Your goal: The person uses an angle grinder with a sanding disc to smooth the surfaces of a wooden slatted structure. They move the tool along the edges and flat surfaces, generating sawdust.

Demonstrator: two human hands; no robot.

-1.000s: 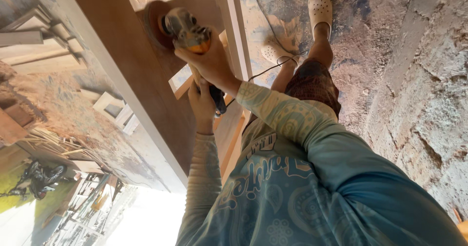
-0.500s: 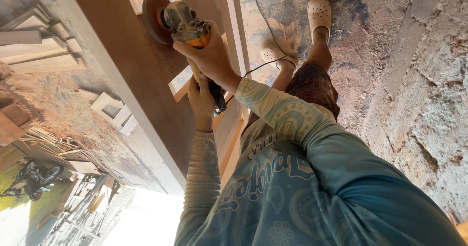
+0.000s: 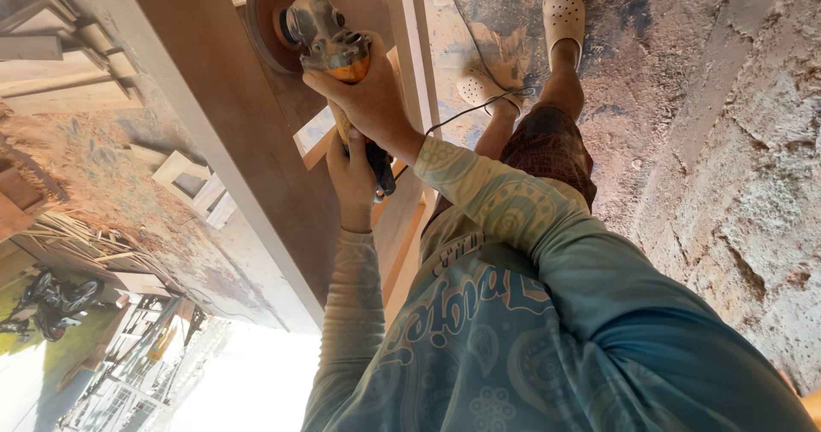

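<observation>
An angle grinder (image 3: 321,34) with a round sanding disc (image 3: 263,23) rests against a long brown wooden panel (image 3: 214,115). My right hand (image 3: 372,103) grips the grinder's orange-and-grey body from above. Just behind it, my left hand (image 3: 349,168) is closed around the black rear handle. Both arms wear patterned long sleeves. The grinder's black cable (image 3: 466,47) trails across the floor toward my feet in pale clogs (image 3: 564,13).
A wooden frame (image 3: 409,64) stands beside the panel. The dusty concrete floor (image 3: 684,98) fills the right side. Wood offcuts and small frames (image 3: 184,180) lie to the left, with stacked timber (image 3: 60,73) and a parked motorcycle (image 3: 51,299) further off.
The grinder and both hands have slid along the panel toward its far end, and the view has drawn closer to them.
</observation>
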